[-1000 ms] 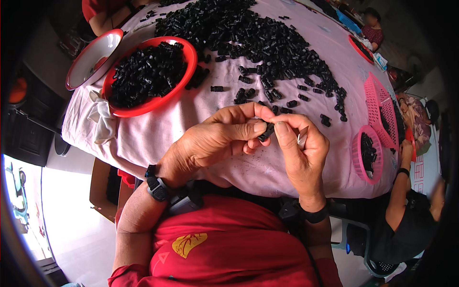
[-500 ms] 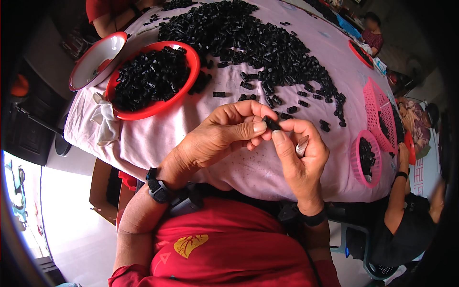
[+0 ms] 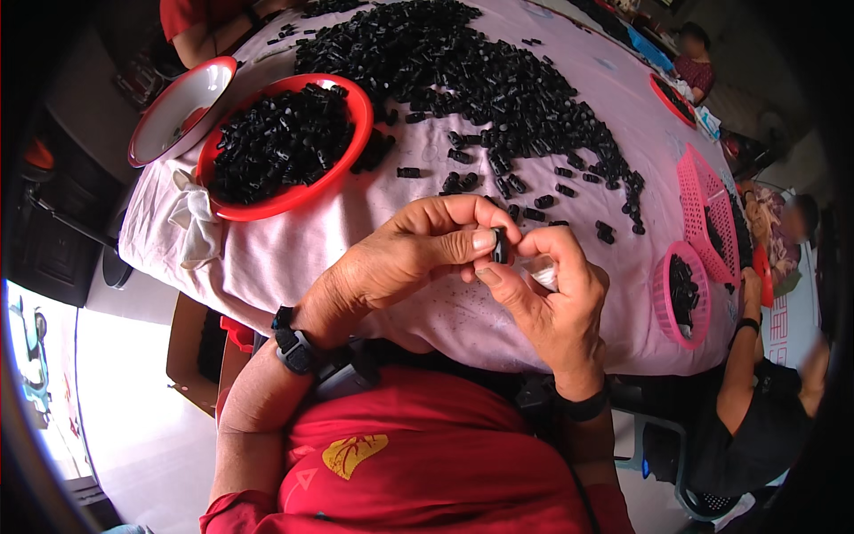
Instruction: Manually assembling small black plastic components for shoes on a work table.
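My left hand pinches a small black cylindrical part upright between thumb and forefinger, above the near side of the table. Close beside it, my right hand has its fingers curled round a small pale, shiny piece, whose kind I cannot make out. The right thumb tip is just below the black part; whether it touches is unclear. Beyond my hands, loose black parts lie scattered in front of a large heap of the same kind.
At the left, a red basin brims with black parts, beside a tilted white, red-rimmed basin and a white cloth. Pink baskets stand at the right. A pink cloth covers the table. Other people sit around it.
The black part has turned from slanted to upright between my left fingers. My right fingertips have drawn back and down from it, and the pale piece shows more.
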Tool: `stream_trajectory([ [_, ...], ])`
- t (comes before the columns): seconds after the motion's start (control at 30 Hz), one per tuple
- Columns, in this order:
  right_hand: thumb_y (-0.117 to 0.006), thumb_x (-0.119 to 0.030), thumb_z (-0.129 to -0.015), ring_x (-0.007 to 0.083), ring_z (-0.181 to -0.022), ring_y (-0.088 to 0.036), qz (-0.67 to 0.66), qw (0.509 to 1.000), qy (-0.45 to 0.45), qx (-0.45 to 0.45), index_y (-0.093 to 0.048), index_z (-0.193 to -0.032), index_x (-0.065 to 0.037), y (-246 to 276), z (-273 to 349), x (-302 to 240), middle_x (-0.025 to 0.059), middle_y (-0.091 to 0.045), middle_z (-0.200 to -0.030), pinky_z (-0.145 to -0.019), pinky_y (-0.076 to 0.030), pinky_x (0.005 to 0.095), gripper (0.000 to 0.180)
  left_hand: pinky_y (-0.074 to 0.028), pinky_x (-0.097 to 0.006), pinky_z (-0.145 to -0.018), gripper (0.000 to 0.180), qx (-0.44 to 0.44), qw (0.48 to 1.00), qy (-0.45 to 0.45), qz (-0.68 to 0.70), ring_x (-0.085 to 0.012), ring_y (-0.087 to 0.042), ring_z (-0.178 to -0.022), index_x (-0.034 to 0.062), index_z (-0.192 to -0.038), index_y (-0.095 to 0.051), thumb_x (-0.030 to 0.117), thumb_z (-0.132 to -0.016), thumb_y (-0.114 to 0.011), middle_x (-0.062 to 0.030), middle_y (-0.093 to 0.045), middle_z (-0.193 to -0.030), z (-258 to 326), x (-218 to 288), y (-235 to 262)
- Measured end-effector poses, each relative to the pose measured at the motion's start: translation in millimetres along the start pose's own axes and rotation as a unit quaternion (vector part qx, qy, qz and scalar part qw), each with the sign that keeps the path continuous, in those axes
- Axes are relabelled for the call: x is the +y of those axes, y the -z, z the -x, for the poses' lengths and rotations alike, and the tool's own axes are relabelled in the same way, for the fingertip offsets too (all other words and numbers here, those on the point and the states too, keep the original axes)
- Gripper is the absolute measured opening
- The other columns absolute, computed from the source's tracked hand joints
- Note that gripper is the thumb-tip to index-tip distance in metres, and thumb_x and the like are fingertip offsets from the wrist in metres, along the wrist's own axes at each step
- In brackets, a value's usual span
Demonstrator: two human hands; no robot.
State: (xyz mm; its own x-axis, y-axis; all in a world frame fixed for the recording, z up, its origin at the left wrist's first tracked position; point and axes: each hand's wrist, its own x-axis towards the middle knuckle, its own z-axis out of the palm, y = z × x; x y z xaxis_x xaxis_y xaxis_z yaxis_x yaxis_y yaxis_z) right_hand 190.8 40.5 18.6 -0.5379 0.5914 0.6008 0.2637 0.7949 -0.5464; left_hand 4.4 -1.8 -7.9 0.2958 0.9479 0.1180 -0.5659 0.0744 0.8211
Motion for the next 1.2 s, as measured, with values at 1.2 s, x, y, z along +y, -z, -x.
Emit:
stream_trajectory([
  [1.2, -0.073, -0.041, -0.081, 0.0278, -0.057, -0.065, 0.072, 0.995, -0.038, -0.052, -0.062, -0.083, -0.006, -6.1, -0.3, -0.9, 0.0098, -0.066, -0.066, -0.049, -0.049, 0.0355, 0.037, -0.043, -0.02, -0.077, 0.023, 0.016, 0.998, 0.01, -0.066, -0.0045, -0.055, -0.087, 0.0037, -0.11, -0.063, 0.02, -0.094, -0.06, 0.001, -0.063, -0.099, 1.3, 3.2, -4.1],
])
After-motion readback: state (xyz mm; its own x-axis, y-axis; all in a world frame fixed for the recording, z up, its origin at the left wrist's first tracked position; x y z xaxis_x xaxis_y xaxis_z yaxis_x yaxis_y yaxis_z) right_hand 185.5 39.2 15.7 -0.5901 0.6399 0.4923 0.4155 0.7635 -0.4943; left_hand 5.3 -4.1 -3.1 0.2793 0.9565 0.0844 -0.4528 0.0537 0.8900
